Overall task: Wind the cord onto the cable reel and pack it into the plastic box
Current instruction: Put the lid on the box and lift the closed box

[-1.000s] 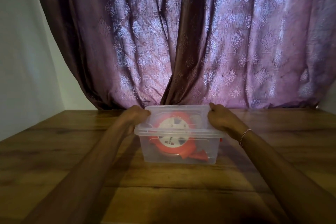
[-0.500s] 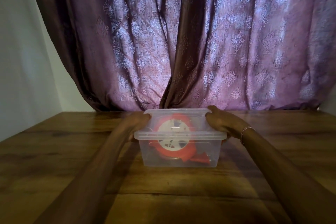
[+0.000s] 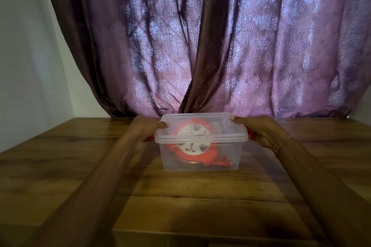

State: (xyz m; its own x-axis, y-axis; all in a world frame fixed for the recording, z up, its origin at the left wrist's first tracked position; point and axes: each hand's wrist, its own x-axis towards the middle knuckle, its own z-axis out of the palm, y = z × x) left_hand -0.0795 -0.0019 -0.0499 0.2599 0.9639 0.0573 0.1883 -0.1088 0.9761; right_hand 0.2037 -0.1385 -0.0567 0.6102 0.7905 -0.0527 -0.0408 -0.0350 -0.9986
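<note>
Clear plastic box sits on the wooden surface with its lid on. Inside lies the orange cable reel, with a white round middle. The left hand grips the left end of the box, thumb on the lid. The right hand grips the right end the same way, and it wears a thin bracelet. Small red clips show at both ends under the hands. A purple curtain hangs behind.
</note>
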